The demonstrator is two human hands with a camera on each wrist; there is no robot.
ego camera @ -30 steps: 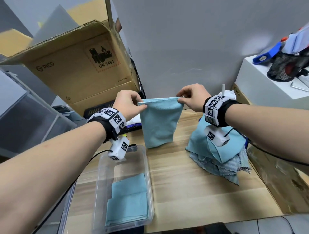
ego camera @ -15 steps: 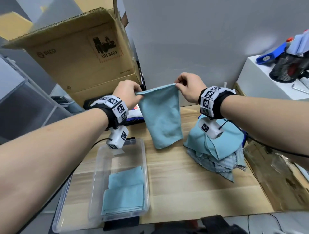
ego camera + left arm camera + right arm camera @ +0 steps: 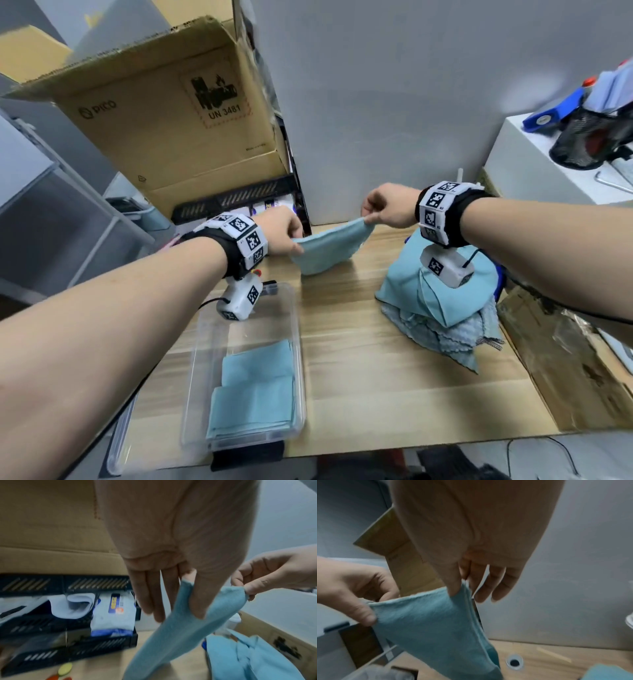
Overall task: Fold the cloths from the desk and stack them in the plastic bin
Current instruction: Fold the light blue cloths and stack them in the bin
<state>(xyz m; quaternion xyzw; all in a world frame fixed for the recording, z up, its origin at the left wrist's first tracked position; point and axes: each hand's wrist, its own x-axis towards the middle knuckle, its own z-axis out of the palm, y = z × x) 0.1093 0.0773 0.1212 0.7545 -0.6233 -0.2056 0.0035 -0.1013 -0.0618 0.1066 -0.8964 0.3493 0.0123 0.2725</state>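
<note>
A light blue cloth hangs folded between my two hands over the back of the wooden desk, its lower edge touching the wood. My left hand pinches its left top corner, thumb over the cloth. My right hand pinches the right top corner. A clear plastic bin at the front left holds folded blue cloths. A heap of unfolded blue cloths lies on the desk at the right.
A big cardboard box stands at the back left over a black crate with packaged goods. A grey wall panel closes the back. A white cabinet with a mesh holder and a brown box stand at the right.
Both hands have come down with the cloth. It hung free above the desk before; now its lower part rests on the wood and it sags between the hands.
</note>
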